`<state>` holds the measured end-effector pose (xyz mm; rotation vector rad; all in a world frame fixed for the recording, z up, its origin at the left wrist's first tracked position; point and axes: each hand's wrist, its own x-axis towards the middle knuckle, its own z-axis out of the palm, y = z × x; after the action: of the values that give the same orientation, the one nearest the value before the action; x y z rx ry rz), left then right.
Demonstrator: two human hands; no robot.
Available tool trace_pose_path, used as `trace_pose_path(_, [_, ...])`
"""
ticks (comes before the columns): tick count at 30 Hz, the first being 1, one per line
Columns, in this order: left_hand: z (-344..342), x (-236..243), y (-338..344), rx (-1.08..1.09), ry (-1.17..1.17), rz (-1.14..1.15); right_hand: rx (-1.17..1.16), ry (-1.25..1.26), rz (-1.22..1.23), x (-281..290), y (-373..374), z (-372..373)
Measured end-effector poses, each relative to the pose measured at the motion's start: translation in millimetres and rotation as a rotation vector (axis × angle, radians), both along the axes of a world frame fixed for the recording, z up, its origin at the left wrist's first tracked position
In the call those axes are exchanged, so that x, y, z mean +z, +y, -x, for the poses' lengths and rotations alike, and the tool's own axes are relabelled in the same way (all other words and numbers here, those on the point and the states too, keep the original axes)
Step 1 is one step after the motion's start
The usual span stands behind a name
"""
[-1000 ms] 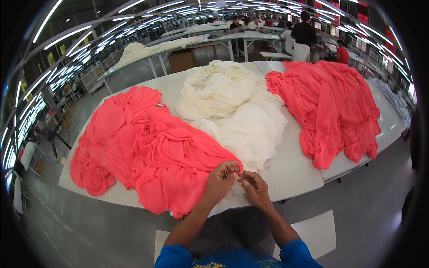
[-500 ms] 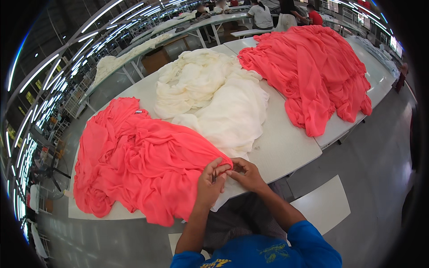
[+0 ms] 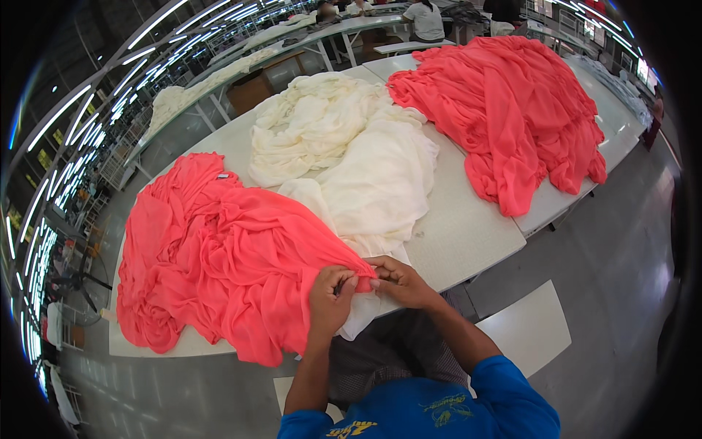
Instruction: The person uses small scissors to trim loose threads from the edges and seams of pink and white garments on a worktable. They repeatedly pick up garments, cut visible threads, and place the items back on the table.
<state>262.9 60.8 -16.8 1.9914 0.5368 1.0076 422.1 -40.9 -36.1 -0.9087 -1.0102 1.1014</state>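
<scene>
Head view bends the long white table (image 3: 468,234) toward the rim, so its far end and the benches behind are hard to read. Both hands meet at the table's near edge: the left hand (image 3: 330,298) is curled shut, pinching a fold of the coral fabric heap (image 3: 219,256), and the right hand (image 3: 398,282) pinches the same fold just beside it, fingers pressed together. What lies between the fingertips is hidden by the knuckles. Part of the coral heap hangs over the near edge, and a flap of the cream fabric pile (image 3: 351,161) droops below the hands. A second coral fabric pile (image 3: 512,110) lies well apart on the right, spilling off its edge. Bare tabletop shows right of the hands; grey floor (image 3: 607,241) opens beyond.
</scene>
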Motion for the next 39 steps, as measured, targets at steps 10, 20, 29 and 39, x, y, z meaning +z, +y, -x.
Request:
trace_pose_path(10, [15,29,-7,-0.217,-0.227,1.004,0.185,-0.095,0.035,-5,-6,-11])
trace_pose_path(20, [16,36,-4,-0.165,-0.293,1.037,-0.010,-0.054,-0.076,-2,-6,-8])
trace_pose_path(29, [13,34,-14,-0.138,-0.312,1.029,-0.461,-0.680,-0.389,-1,-19,31])
trace_pose_path(39, [20,34,-28,-0.148,-0.285,0.947,-0.511,-0.509,-0.118,11,-17,60])
